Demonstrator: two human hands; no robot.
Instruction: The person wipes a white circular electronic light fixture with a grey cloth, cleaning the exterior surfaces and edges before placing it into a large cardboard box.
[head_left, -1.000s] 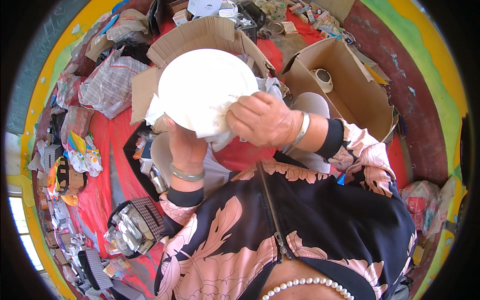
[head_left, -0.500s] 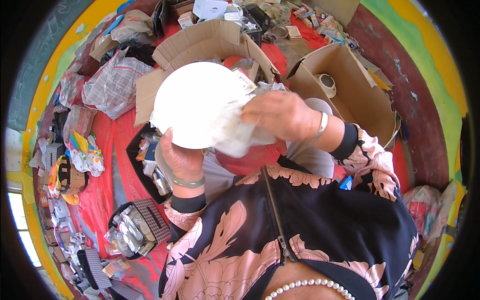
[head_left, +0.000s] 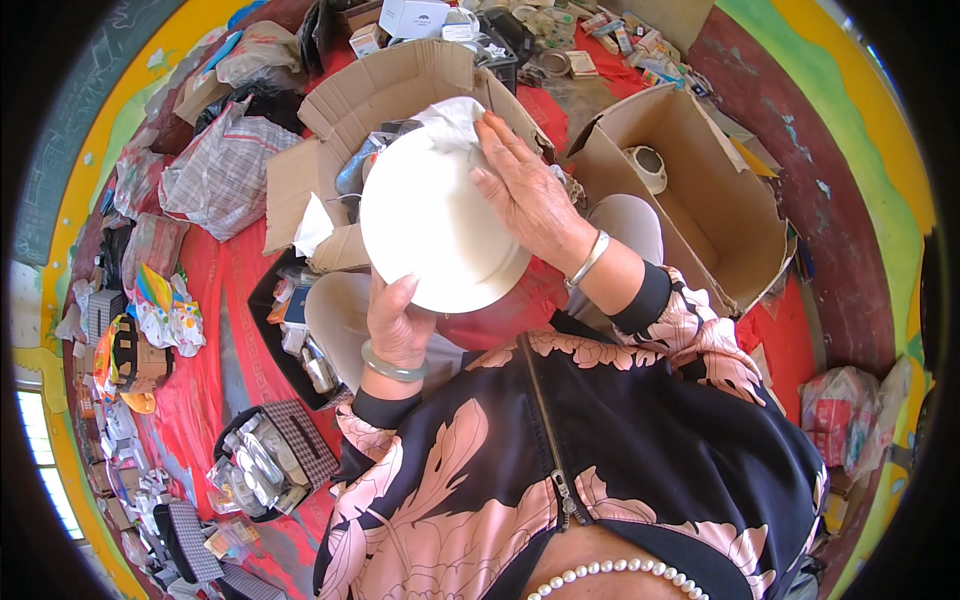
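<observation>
A white round plate (head_left: 430, 235) is tilted in front of me, above my lap. My left hand (head_left: 398, 318) grips its lower edge, thumb on the face and the other fingers hidden behind. At the far rim, my right hand (head_left: 533, 190) presses a crumpled white cloth (head_left: 452, 118) against the plate, its fingers together and nearly straight. Whether the cloth is fabric or soft paper I cannot tell. Just beyond the plate stands an opened cardboard box (head_left: 390, 85) with mixed items inside, partly hidden by the plate.
To the right stands another cardboard box (head_left: 720, 215) holding a white ring-shaped item (head_left: 648, 168). A black bin (head_left: 275, 310) with small goods is by my left knee. Further left are a checked basket (head_left: 300, 440) of packets and a plaid bag (head_left: 225, 175) on red sheeting (head_left: 225, 290).
The plate has shifted right and turned, so its stepped rim shows. My right hand has moved with the cloth from the plate's right side to its far rim. A white scrap now shows on the box flap.
</observation>
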